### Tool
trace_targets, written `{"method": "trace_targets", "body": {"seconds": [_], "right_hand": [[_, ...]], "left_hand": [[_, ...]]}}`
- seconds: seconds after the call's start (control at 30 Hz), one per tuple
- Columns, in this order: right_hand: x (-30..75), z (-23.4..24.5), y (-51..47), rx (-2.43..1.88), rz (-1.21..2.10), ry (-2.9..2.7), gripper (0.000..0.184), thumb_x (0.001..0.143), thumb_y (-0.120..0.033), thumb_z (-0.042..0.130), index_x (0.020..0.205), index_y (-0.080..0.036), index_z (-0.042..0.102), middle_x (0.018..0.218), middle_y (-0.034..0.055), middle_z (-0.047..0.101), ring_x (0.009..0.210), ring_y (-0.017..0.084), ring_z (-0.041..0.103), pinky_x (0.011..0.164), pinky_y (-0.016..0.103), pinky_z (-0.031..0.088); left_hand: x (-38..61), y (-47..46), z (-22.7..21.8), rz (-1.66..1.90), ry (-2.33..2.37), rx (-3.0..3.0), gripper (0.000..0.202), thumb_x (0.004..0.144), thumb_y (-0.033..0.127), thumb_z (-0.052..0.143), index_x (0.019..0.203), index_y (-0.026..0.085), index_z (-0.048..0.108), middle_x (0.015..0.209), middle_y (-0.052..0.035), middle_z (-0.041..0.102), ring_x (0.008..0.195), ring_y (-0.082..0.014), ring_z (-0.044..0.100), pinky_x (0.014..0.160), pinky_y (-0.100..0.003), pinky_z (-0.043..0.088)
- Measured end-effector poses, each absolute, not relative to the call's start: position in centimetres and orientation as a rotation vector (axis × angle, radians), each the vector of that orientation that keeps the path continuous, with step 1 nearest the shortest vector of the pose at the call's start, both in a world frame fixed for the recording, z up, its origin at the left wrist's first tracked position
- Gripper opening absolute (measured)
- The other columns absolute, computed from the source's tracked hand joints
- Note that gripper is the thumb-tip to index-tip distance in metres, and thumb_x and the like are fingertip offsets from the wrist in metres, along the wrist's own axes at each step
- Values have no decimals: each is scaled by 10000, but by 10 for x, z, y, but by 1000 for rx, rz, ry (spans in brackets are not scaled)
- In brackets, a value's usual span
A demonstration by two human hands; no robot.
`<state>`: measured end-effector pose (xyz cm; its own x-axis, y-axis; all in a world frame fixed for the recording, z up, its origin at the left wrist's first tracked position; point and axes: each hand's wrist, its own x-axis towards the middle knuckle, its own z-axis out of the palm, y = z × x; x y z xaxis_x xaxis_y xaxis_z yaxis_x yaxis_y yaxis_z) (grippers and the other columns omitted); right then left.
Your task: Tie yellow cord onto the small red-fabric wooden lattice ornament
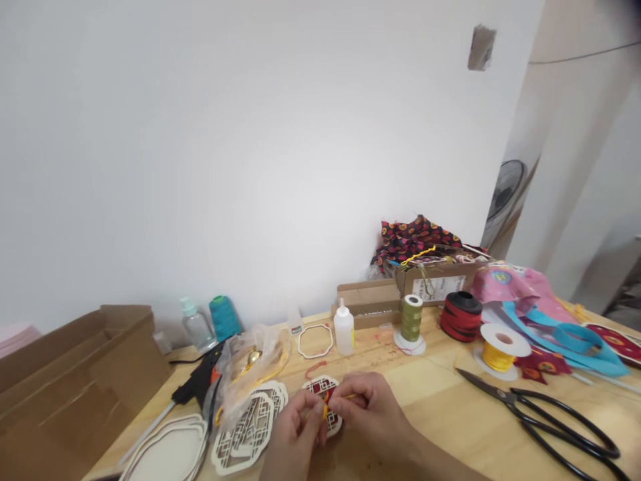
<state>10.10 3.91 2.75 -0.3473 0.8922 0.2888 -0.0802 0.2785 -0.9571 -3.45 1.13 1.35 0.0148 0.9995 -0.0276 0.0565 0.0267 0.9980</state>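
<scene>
A small lattice ornament (pixel 321 387) is seen at the near middle of the desk (pixel 451 417), between the two hands. It is a flat, rounded piece with a pale cut-out lattice, and dark red cloth shows through the openings. Its near part is covered by the fingers, and it cannot be told if it lies on the desk or is lifted a little. A thin yellow cord (pixel 346 397) is stretched across it. The cord is pinched by the left hand (pixel 295 437) between thumb and forefinger at the near edge of the ornament. It is also pinched by the fingertips of the right hand (pixel 374 413), just to the right. The other fingers of both hands are curled in.

Just to the left, a stack of pale lattice frames (pixel 250 431) is laid, and behind it a crumpled plastic bag (pixel 253 361) and a black glue gun (pixel 200 381). Far from the hands, an empty frame ring (pixel 315 341) and a white glue bottle (pixel 343 329) are placed side by side. Further right a green spool (pixel 411 318) and a yellow spool (pixel 501 351) are standing. Black scissors (pixel 555 417) are laid on the right, well apart from the hands.
</scene>
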Motion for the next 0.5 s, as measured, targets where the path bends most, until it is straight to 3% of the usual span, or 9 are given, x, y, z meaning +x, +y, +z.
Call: {"method": "trace_targets", "body": {"seconds": [0.1, 0.27, 0.5], "right_hand": [[102, 24, 40, -725, 1200, -1618, 178, 659, -256, 581, 561, -123, 646, 453, -34, 440, 431, 60, 363, 407, 165, 286], [100, 24, 41, -740, 1336, -1494, 200, 649, -304, 600, 580, -120, 637, 506, -4, 532, 470, 87, 468, 443, 178, 354], [101, 30, 44, -835, 1419, -1248, 269, 579, -386, 646, 563, -120, 611, 527, 17, 610, 506, 132, 554, 487, 212, 435]], "left_hand": [[-34, 9, 17, 1180, 1230, 1213, 222, 694, 346, 538, 590, 153, 500, 433, 61, 467, 448, -87, 417, 463, -180, 306], [-34, 9, 18, 1209, 1237, 1183, 205, 700, 333, 538, 609, 151, 514, 473, 51, 511, 409, -54, 389, 402, -146, 279], [-33, 12, 16, 1228, 1254, 1096, 242, 653, 400, 561, 625, 164, 515, 406, 68, 464, 333, -40, 338, 287, -109, 206]]}}
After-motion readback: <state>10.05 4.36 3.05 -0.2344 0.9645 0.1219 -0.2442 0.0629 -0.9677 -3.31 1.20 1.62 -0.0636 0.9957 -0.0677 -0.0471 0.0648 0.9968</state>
